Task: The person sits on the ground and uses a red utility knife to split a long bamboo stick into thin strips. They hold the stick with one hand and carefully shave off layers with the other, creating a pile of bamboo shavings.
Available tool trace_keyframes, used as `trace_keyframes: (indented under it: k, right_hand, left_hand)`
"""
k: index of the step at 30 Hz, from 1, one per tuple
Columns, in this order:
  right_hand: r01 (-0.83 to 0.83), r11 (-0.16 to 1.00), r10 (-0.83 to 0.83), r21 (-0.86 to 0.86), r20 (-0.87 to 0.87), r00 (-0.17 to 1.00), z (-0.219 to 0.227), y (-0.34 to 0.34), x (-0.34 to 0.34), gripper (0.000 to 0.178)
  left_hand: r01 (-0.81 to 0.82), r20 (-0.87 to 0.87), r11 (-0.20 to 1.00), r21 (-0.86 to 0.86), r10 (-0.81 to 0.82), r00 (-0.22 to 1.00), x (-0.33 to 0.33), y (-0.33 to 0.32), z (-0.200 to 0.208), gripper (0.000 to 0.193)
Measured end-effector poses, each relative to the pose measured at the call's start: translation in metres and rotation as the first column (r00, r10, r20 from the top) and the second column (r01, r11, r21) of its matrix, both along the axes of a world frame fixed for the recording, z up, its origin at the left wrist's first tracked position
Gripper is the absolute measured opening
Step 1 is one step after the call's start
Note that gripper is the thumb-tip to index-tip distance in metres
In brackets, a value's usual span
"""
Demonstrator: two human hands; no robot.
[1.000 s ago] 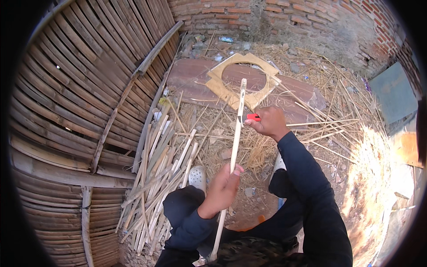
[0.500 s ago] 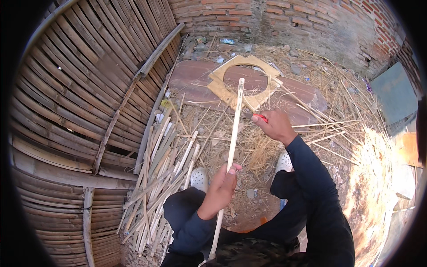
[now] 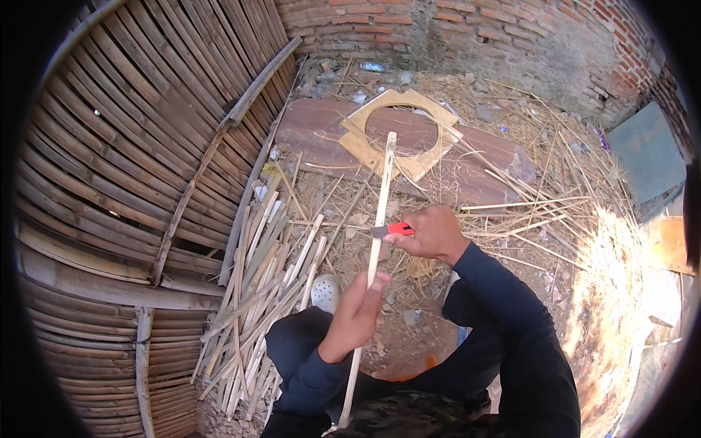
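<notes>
A long pale bamboo strip (image 3: 385, 191) slants up and away from my lap, its far end over a wooden board with a round hole (image 3: 355, 141). My left hand (image 3: 355, 315) is closed around the strip at its middle. In my right hand (image 3: 437, 233) is a knife with a red handle (image 3: 400, 229), gripped in closed fingers. Its dark blade (image 3: 379, 231) lies across the strip, just beyond my left hand. The holed board rests on a reddish-brown slab (image 3: 307, 131) on the ground.
A heap of split bamboo strips (image 3: 252, 292) lies by my left leg. Dry shavings and thin sticks (image 3: 526, 208) litter the ground at right. A slatted bamboo wall (image 3: 124, 139) stands on the left, a brick wall (image 3: 504, 44) behind. A grey-blue panel (image 3: 646, 153) leans at far right.
My right hand has drawn the knife nearer to me along the strip, from close to its far end down toward my left hand. The left hand keeps its hold, nearly still.
</notes>
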State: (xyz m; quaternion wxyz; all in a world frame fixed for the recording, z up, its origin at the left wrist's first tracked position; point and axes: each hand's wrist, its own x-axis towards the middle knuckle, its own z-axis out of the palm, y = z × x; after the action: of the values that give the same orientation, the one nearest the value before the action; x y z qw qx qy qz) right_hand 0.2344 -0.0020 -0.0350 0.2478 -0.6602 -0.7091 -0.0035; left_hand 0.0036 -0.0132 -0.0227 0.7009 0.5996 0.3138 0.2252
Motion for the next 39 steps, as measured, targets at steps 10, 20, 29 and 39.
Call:
trace_keyframes:
  k: [10,20,29,39]
  right_hand:
    - [0.15,0.982,-0.169,0.117,0.178,0.969,-0.025,0.023,0.034,0.064]
    - [0.313,0.948,-0.315,0.056,0.046,0.948,-0.026,0.036,0.082,0.065]
    - [0.13,0.99,-0.132,-0.054,-0.049,0.99,-0.002,0.02,0.038,0.066]
    - [-0.067,0.994,0.064,-0.081,-0.032,0.997,0.01,-0.006,-0.002,0.065]
  left_hand:
    - [0.057,-0.057,0.996,0.063,-0.054,0.997,-0.002,-0.005,-0.002,0.016]
    - [0.168,-0.062,0.982,0.09,-0.163,0.985,-0.001,-0.024,-0.01,0.015]
    - [0.046,0.003,0.998,-0.041,-0.046,0.999,-0.004,-0.008,-0.004,0.019]
    - [0.022,-0.007,0.998,0.053,-0.022,1.0,-0.002,-0.006,-0.003,0.019]
